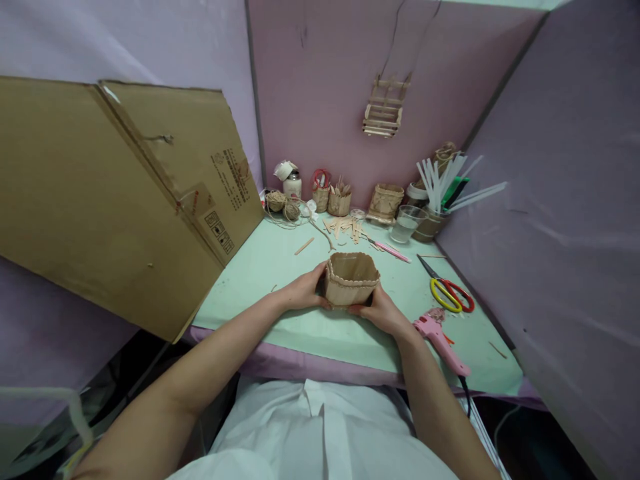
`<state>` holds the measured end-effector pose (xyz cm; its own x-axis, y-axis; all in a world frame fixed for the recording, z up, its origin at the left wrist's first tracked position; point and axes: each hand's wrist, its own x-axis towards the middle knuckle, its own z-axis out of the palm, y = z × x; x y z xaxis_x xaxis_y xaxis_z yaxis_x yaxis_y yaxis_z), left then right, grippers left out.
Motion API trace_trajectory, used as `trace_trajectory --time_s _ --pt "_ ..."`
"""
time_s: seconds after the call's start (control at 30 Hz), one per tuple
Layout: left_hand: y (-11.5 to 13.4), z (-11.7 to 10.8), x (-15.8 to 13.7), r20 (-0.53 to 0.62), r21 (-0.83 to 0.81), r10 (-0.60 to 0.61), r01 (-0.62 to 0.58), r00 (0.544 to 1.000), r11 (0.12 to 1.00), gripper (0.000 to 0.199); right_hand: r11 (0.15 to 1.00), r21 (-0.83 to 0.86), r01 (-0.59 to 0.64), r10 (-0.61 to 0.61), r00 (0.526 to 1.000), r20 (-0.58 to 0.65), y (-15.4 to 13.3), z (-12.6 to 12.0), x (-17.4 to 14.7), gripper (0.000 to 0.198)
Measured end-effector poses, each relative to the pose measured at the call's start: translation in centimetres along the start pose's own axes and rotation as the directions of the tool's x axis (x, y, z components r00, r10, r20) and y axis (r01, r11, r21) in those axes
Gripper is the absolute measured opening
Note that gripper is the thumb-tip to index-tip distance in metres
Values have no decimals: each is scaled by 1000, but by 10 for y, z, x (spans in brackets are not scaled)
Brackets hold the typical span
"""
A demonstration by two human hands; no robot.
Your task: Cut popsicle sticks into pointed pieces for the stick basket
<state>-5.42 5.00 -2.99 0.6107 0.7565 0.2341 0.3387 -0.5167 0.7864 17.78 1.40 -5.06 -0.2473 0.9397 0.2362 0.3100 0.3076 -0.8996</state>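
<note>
A small box made of wooden craft sticks (351,292), open at the top with a braided trim along its rim, is held upright between both hands near the front of the table. My left hand (311,290) grips its left side, with the thumb low at the front corner. On the opposite side, my right hand (381,309) is closed around the lower right corner. Some fingers of both hands are hidden behind the box. To the right lie a pink hot glue gun (443,343) and scissors with yellow and red handles (450,293).
Loose craft sticks (347,229) and a pink-handled tool (390,251) lie behind the box. At the back stand twine balls (283,205), stick-filled holders (340,200), a glass of water (406,225) and glue sticks (437,180). A cardboard sheet (150,200) leans at left.
</note>
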Motion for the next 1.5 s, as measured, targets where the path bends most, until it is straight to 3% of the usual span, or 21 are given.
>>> trace_trajectory --time_s 0.13,0.4,0.5,0.6,0.77,0.87,1.03,1.2,1.4,1.5 --pt "1 -1 1 26 -47 74 -73 997 996 115 1000 -7 3 -3 1000 2 -2 -1 0 78" --pt "-1 2 3 -9 -42 6 -6 1000 999 107 1000 -25 9 -9 1000 -11 -4 0 0 85" --pt "1 1 1 -15 -36 30 -31 999 999 106 1000 -29 8 -9 1000 -13 -4 1 -1 89" --pt "4 -2 -2 -84 1 79 -79 993 997 103 999 -37 17 -17 1000 -21 -6 2 -1 94" --pt "4 -5 -5 -207 112 -17 41 978 993 89 997 -57 45 -47 998 -39 -9 3 -1 104" --pt "-2 -7 -4 -316 143 -74 124 946 982 71 997 -70 44 -48 997 -59 -6 2 -1 106" --pt "-12 -11 -2 -541 163 -132 257 831 953 39 992 -124 -18 9 997 -79 0 2 -3 104" --pt "-14 -10 -2 -555 119 -140 245 820 962 25 990 -142 -23 12 997 -81 0 4 -4 99" --pt "-8 -8 -13 -550 17 -129 165 825 986 35 993 -115 4 -13 997 -78 -1 3 7 98" --pt "0 -2 -18 -468 23 -23 38 883 999 76 996 -88 7 -14 997 -77 -4 3 19 98"
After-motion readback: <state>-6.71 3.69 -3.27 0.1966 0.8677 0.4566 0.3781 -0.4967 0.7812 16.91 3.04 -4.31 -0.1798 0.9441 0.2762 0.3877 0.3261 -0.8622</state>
